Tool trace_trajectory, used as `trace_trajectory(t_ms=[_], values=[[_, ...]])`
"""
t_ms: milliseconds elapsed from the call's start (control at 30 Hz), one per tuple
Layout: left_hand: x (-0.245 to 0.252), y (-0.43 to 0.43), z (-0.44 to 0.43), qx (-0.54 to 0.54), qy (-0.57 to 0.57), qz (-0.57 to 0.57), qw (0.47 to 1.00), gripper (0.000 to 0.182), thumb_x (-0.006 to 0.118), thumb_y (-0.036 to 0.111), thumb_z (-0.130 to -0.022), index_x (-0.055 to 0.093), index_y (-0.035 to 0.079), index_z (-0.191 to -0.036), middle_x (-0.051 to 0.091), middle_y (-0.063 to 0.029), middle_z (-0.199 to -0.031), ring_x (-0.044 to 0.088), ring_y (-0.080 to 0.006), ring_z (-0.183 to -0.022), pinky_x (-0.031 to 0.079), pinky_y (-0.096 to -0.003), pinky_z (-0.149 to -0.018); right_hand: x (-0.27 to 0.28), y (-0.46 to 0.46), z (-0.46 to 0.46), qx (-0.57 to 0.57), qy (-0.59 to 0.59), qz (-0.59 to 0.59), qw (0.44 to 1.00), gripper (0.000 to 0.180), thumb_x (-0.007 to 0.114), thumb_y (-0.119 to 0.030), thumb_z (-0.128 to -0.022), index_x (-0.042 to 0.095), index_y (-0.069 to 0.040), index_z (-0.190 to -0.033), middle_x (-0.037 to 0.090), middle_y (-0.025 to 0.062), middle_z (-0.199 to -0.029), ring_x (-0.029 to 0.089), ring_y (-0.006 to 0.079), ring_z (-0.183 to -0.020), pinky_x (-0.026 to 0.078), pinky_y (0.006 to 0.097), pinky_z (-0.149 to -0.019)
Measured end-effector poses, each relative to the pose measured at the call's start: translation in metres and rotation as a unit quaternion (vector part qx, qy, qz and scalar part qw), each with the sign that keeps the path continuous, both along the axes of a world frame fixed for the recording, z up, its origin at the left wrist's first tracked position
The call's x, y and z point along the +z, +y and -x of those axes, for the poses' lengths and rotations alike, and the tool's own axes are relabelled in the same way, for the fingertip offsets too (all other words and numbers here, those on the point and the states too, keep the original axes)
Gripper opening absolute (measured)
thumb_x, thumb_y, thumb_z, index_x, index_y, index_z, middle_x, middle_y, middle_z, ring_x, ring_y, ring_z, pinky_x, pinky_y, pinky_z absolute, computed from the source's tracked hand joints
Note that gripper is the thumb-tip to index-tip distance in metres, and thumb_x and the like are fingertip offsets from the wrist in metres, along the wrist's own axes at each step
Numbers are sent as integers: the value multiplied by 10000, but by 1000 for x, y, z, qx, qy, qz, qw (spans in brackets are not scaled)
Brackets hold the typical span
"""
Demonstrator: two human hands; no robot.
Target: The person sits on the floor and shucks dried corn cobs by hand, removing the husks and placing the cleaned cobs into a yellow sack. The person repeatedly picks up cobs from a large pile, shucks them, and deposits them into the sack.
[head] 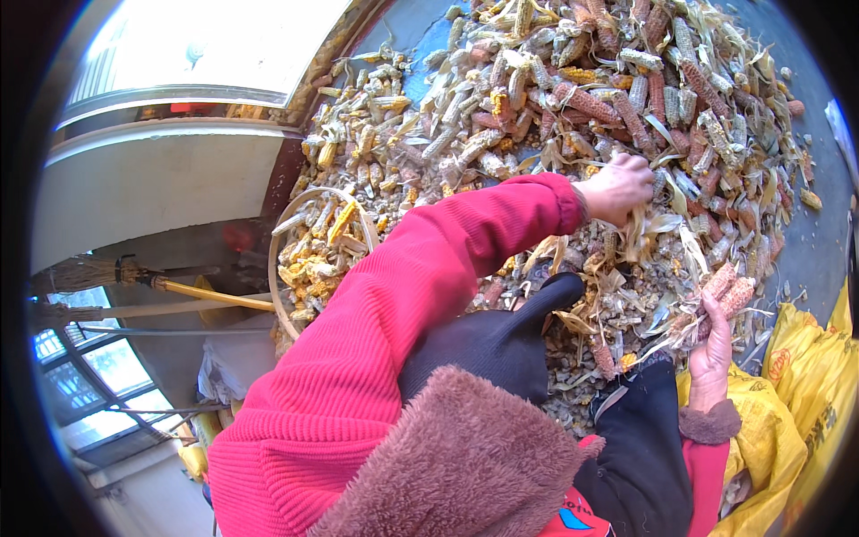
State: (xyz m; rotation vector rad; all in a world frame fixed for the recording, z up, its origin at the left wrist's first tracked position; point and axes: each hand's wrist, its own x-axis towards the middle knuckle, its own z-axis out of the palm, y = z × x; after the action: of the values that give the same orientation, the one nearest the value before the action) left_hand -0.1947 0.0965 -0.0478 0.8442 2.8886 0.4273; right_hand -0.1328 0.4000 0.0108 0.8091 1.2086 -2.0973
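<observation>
My left hand [619, 188], at the end of a red corduroy sleeve, is over the middle of a big heap of corncobs [590, 107]. Its fingers are curled closed, and blurred dried corn husk [641, 228] hangs from beneath them. At the right, my right hand [713, 349] grips several reddish corncobs [728, 292] with husk strands trailing off them; the thumb lies along the near side and the other fingers are mostly hidden. Loose cobs, husks and a few yellow kernels lie between the two hands.
A round basket [274, 268] of cobs with yellow kernels stands left of my left arm. Yellow woven sacks [765, 416] lie at the lower right. Brooms [208, 292] lean at the left below a pale wall. My dark-clothed legs [644, 436] border the heap.
</observation>
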Motion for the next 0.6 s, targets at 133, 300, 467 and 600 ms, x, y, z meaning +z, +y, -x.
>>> trace_trajectory(t_ms=[133,300,467,600], values=[[-18,-22,1,293,-417,-567,647,397,620,328,-889,554,5,-1109,678,-165,-989,679,-259,-811,567,-396,-709,3,-1,1,3,-15,64,998,385,702,-116,-852,587,-33,-1209,674,73,-1075,651,196,-956,526,351,-888],[-4,-10,-26,213,-577,-741,269,436,562,447,-954,581,74,-1179,684,-169,-1033,689,-306,-845,595,-420,-735,16,-11,1,10,23,138,990,490,673,-208,-881,510,16,-1284,624,133,-1195,627,288,-1057,506,408,-974],[29,30,-39,156,-613,-738,236,423,507,401,-995,557,79,-1264,664,-118,-1161,673,-240,-1010,585,-415,-812,16,-19,-4,-2,49,142,989,522,677,-204,-869,491,27,-1298,620,150,-1209,608,281,-1104,478,435,-1015],[60,68,-50,179,-621,-704,296,360,496,341,-1012,563,85,-1257,661,-47,-1161,646,-169,-1025,519,-352,-921,18,-25,-6,17,15,86,996,418,700,-142,-840,557,-15,-1212,652,72,-1057,613,209,-988,486,377,-923]])
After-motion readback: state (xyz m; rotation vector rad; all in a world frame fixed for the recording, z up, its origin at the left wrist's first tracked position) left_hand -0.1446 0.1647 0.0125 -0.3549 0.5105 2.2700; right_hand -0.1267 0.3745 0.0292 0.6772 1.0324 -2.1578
